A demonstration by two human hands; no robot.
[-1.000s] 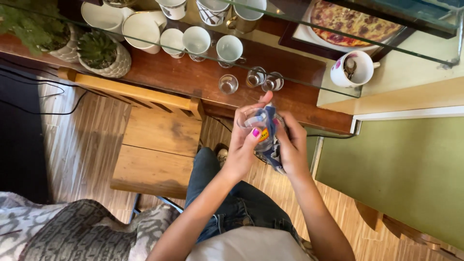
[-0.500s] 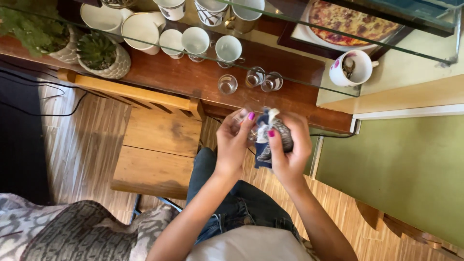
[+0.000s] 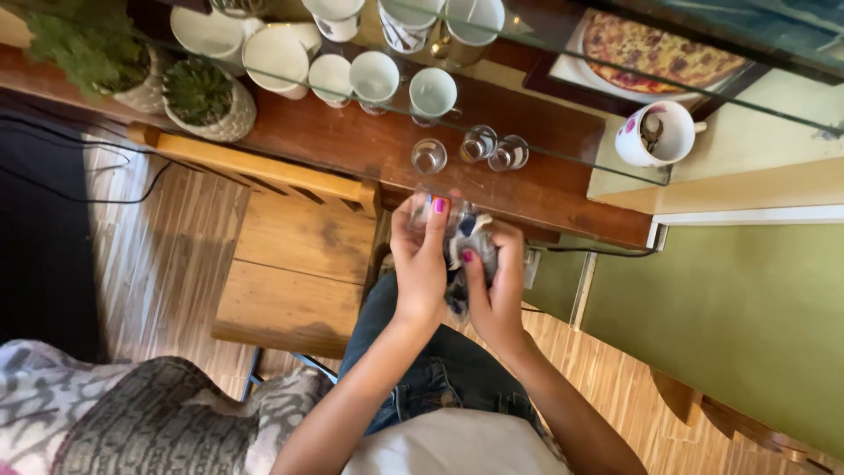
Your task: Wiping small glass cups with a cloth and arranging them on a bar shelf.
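Small clear glass, gripped in left hand; crumpled cloth clutched in right hand.
Risked slipping onto wooden floor if cloth-rubbed while gripped only at fingertips.

A dark wooden shelf runs under a glass pane. Below it stands a light wooden chair on a striped wood floor. A green wall is at the right, in daylight.
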